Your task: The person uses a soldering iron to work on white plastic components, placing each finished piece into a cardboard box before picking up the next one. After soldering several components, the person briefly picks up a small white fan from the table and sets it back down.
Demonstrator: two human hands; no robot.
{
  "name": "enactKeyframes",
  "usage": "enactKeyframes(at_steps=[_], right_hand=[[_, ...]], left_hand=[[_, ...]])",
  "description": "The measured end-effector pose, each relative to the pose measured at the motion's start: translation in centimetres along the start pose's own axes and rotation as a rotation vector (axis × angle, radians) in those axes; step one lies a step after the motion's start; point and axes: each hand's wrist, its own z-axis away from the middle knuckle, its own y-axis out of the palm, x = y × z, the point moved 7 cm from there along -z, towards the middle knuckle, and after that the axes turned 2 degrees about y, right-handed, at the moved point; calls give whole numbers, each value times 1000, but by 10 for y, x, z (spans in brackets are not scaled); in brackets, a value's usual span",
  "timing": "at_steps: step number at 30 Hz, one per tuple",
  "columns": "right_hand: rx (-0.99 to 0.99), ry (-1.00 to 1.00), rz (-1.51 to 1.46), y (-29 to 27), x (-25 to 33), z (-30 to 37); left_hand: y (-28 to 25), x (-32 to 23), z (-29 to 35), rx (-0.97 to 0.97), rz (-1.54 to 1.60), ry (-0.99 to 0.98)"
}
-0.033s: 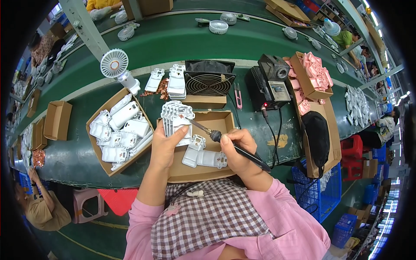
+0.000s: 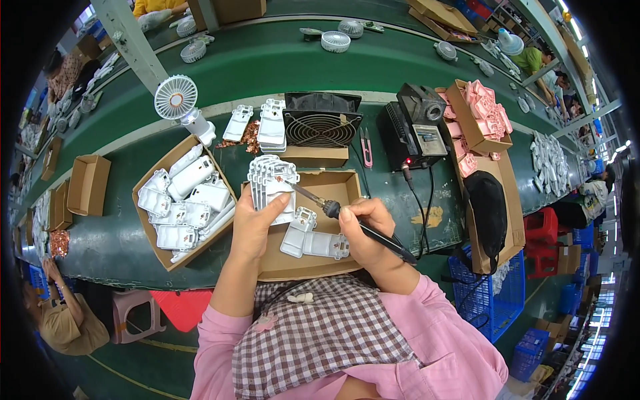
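Note:
My left hand [image 2: 255, 223] is closed around a fanned stack of white plastic casings [image 2: 270, 177], its thumb pressed on the front one. A soldering iron [image 2: 383, 241] is gripped in my right hand [image 2: 368, 230]. Its tip points left and meets the upper part of the front casing; whether it touches is too small to tell. Below both hands, two loose white casings [image 2: 325, 245] lie in a shallow cardboard tray [image 2: 283, 269].
A box [image 2: 155, 245] of white casings stands left, near an upright handheld fan [image 2: 177, 98]. Behind are a black fume fan [image 2: 323, 123], pink-handled tweezers [image 2: 367, 148] and a soldering station [image 2: 417, 130]. Right, a carton [image 2: 470, 130] holds pink parts beside a black pouch [image 2: 485, 213].

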Motion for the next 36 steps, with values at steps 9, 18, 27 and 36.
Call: enactKeyframes(at_steps=[9, 18, 27, 36], right_hand=[[1, 22, 46, 1, 1, -1], [-20, -2, 82, 1, -1, -2], [-19, 26, 34, 0, -5, 0], [-13, 43, -44, 2, -1, -1]], left_hand=[[0, 1, 0, 14, -4, -10], [1, 2, 0, 5, -15, -20], [2, 0, 0, 6, -5, -14], [0, 5, -2, 21, -44, -30]])
